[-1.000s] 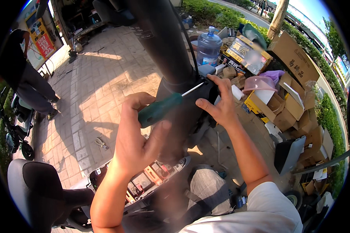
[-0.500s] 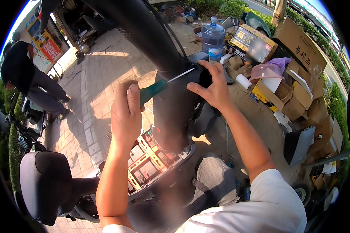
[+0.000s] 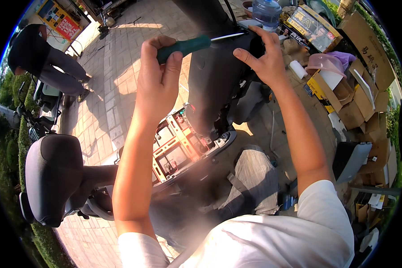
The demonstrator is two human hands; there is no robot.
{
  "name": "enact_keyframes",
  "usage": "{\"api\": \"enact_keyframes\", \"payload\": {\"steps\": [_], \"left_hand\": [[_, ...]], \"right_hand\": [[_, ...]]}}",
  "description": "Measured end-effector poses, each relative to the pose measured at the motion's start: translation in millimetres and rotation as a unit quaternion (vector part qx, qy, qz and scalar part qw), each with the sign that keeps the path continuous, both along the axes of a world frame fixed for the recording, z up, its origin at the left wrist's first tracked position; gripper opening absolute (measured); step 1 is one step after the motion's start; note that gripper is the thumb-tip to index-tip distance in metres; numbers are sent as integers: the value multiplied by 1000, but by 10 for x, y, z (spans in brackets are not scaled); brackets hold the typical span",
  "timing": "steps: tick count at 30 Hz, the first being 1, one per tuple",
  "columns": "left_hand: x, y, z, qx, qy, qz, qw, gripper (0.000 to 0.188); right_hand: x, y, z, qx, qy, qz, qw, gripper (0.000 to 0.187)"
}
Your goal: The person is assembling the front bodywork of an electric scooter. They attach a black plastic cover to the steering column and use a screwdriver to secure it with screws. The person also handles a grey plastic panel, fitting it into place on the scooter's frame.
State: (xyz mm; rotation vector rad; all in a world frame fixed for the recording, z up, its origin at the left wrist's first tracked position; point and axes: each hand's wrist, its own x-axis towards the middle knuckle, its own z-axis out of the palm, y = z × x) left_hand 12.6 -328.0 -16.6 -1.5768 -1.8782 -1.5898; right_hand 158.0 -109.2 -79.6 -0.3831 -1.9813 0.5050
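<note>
My left hand [image 3: 158,78] is closed round the green handle of a screwdriver [image 3: 185,47]. Its metal shaft points right, across the dark front column [image 3: 210,82] of a scooter. The tip lies close to the fingers of my right hand [image 3: 269,60], and I cannot tell whether it touches anything. My right thumb and fingers are spread at the column's right side, next to a black part [image 3: 253,44]. Below the column, an uncovered floor compartment [image 3: 176,147] shows an orange metal frame and wiring.
The scooter's dark padded seat [image 3: 53,174] is at the left. Beyond it a person [image 3: 44,58] bends by another two-wheeler. A large water bottle [image 3: 265,13], cardboard boxes [image 3: 366,58], a pink basin [image 3: 326,62] and a grey panel [image 3: 350,161] crowd the right.
The view has shifted, so the scooter sits higher and farther right in it. The screwdriver lies flatter now, still in my left hand. My right hand stays by the column.
</note>
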Motion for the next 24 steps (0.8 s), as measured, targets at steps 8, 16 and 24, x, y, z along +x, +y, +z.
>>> {"api": "enact_keyframes", "payload": {"steps": [8,16,24], "left_hand": [[-54,-40,15,-87,-155,12,984,43],[107,-68,238,-130,-428,-17,894,38],[34,-54,220,-61,34,-99,993,24]], "right_hand": [[16,-49,23,-21,1,-2,1000,77],[34,-54,24,-12,-7,-13,1000,77],[46,-85,33,-52,12,0,999,80]]}}
